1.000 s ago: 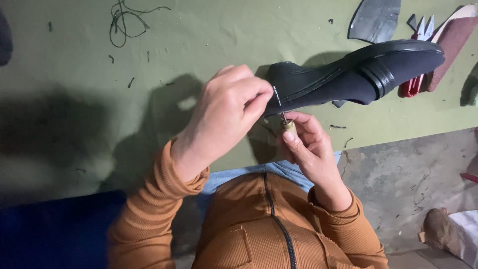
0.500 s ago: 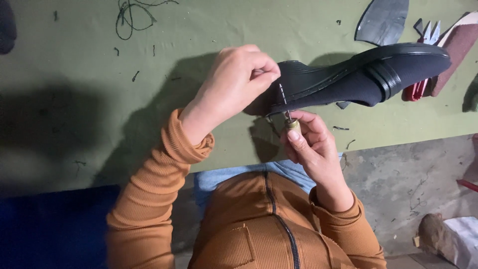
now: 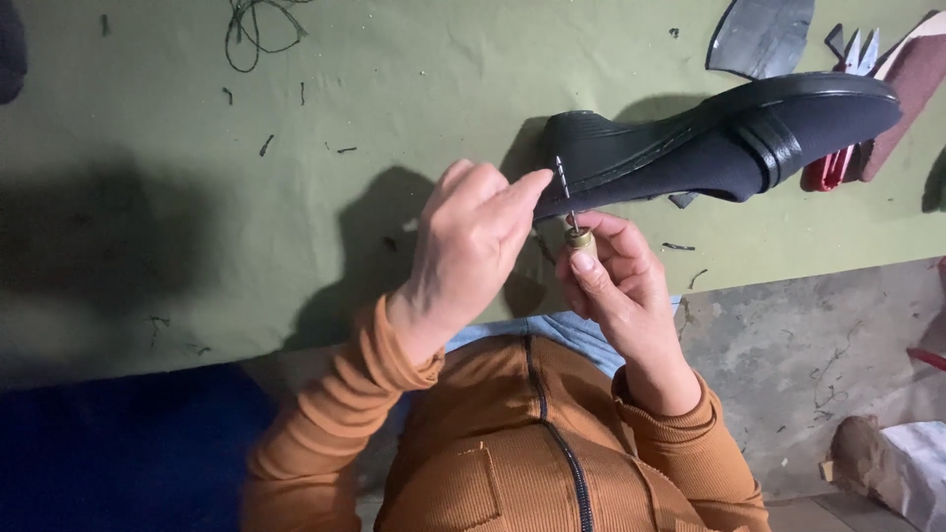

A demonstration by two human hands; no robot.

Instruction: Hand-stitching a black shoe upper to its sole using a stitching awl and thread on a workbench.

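A black slip-on shoe [image 3: 729, 138] lies across the upper right, its heel end pointing toward me. My left hand [image 3: 471, 236] pinches the heel edge with fingertips beside a row of pale stitches [image 3: 562, 177]. My right hand [image 3: 616, 286] sits just under the heel and grips a small awl with a brass ferrule [image 3: 579, 236], its thin metal tip touching the shoe's heel seam. Both sleeves are orange ribbed knit.
A green work surface [image 3: 296, 197] lies under the shoe, dotted with thread scraps. A tangle of dark thread [image 3: 261, 25] lies at the top. A grey leather piece [image 3: 764, 34], scissors with red handles [image 3: 847, 108] and a maroon piece [image 3: 912, 89] sit at top right.
My left hand has slid right along the shoe's heel and the shoe sits a little higher and further right in view. My right hand keeps the awl at the heel.
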